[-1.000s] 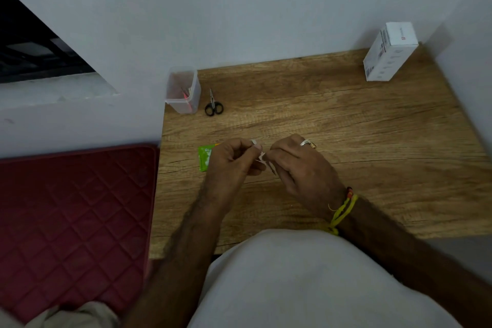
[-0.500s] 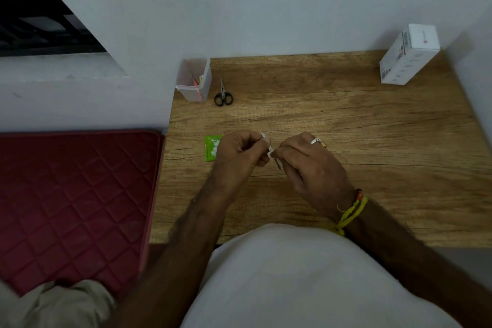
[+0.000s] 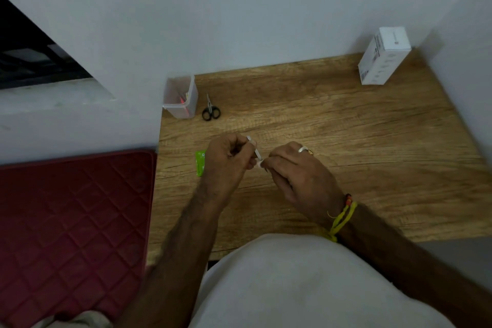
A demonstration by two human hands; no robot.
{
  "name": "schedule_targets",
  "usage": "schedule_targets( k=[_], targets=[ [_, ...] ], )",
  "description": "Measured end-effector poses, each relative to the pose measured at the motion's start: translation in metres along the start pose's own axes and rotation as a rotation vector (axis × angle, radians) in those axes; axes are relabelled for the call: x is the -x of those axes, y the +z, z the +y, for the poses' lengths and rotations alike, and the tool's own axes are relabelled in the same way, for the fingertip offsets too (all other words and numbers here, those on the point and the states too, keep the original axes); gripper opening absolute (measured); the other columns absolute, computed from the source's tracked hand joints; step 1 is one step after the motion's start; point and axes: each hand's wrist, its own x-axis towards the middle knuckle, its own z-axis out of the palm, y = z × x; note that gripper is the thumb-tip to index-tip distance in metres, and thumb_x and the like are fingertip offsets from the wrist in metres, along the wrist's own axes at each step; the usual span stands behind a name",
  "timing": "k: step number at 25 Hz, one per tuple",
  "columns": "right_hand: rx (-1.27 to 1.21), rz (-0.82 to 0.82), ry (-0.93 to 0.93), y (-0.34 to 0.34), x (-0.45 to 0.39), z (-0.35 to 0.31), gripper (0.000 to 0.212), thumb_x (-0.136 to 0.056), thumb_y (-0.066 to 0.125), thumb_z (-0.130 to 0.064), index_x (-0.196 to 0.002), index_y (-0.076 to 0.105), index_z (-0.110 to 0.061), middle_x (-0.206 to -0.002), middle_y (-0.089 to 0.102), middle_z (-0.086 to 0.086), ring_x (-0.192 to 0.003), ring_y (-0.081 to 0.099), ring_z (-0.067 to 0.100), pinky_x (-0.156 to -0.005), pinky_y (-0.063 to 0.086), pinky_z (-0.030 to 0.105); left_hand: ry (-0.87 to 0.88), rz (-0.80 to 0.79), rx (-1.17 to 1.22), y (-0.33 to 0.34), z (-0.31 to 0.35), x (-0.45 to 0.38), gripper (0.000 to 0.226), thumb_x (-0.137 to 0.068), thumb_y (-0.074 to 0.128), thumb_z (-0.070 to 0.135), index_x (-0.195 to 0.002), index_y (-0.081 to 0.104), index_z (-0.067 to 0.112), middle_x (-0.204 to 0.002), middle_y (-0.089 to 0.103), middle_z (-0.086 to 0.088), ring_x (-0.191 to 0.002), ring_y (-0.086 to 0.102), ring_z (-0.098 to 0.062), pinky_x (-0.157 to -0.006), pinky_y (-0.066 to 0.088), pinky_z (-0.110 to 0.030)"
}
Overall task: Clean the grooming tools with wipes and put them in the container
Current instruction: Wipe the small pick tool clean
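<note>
My left hand (image 3: 226,165) pinches a small slim metal grooming tool (image 3: 255,149) over the wooden table (image 3: 346,141). My right hand (image 3: 295,173) holds a small white wipe (image 3: 259,164) against the tool's lower end. Most of the wipe is hidden in my fingers. A clear plastic container (image 3: 181,97) stands at the table's back left corner with a red and a yellow item inside. Small black-handled scissors (image 3: 210,110) lie just right of it. A green wipe packet (image 3: 200,162) lies left of my left hand.
A white cardboard box (image 3: 383,56) stands at the back right by the wall. A dark red quilted mat (image 3: 72,226) lies left of the table. The walls close the table at the back and right.
My hands stay together at the table's middle, working the wipe along the tool. The view has shifted a little as my head moved.
</note>
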Motion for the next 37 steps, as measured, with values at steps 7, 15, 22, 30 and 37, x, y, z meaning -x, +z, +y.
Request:
schedule_targets(
  k=[7,15,22,30,37],
  targets=[
    [0.016,0.035,-0.038,-0.004,-0.001,-0.001,0.022,-0.091,0.054,-0.011,-0.102,0.073,-0.006,-0.094,0.066,0.006,-0.085,0.06,0.024,-0.07,0.052,0.038,0.013,0.045,-0.033,-0.002,0.002,-0.004,0.018,-0.095,0.062,0.006,-0.083,0.067,-0.007,-0.071,0.068,-0.022,-0.058,0.062,-0.015,-0.056,0.054,-0.024],
    [0.036,0.015,-0.052,-0.004,-0.002,0.001,0.024,-0.093,0.053,-0.014,-0.103,0.073,-0.007,-0.096,0.067,0.004,-0.089,0.06,0.022,-0.074,0.051,0.034,0.029,0.058,-0.076,-0.004,0.005,-0.008,0.019,-0.095,0.063,0.009,-0.082,0.068,-0.003,-0.069,0.069,-0.018,-0.059,0.064,-0.015,-0.058,0.054,-0.025],
    [-1.064,0.04,0.949,-0.012,-0.011,-0.005,0.006,-0.089,0.072,-0.004,-0.093,0.076,-0.004,-0.081,0.074,0.01,-0.077,0.067,0.014,-0.071,0.057,0.024,0.024,0.0,0.075,-0.002,0.006,0.0,0.016,-0.097,0.062,0.011,-0.088,0.068,-0.001,-0.073,0.069,-0.007,-0.068,0.064,-0.014,-0.057,0.05,-0.023],
    [-1.607,-0.03,1.183,-0.02,-0.017,-0.005,0.021,-0.076,0.069,-0.005,-0.096,0.071,0.001,-0.086,0.074,0.014,-0.073,0.07,0.018,-0.066,0.06,0.026,0.037,0.001,0.114,-0.001,0.001,0.003,0.013,-0.097,0.061,0.009,-0.096,0.066,-0.004,-0.079,0.067,-0.007,-0.072,0.062,-0.012,-0.055,0.047,-0.021],
    [-1.615,-0.054,1.22,-0.018,-0.022,-0.006,0.017,-0.079,0.067,-0.003,-0.095,0.07,0.002,-0.084,0.074,0.013,-0.069,0.07,0.017,-0.065,0.061,0.026,0.066,-0.031,0.066,0.001,0.0,0.006,0.013,-0.096,0.062,0.008,-0.086,0.066,0.0,-0.078,0.065,-0.014,-0.072,0.06,-0.017,-0.054,0.047,-0.022]
  ],
)
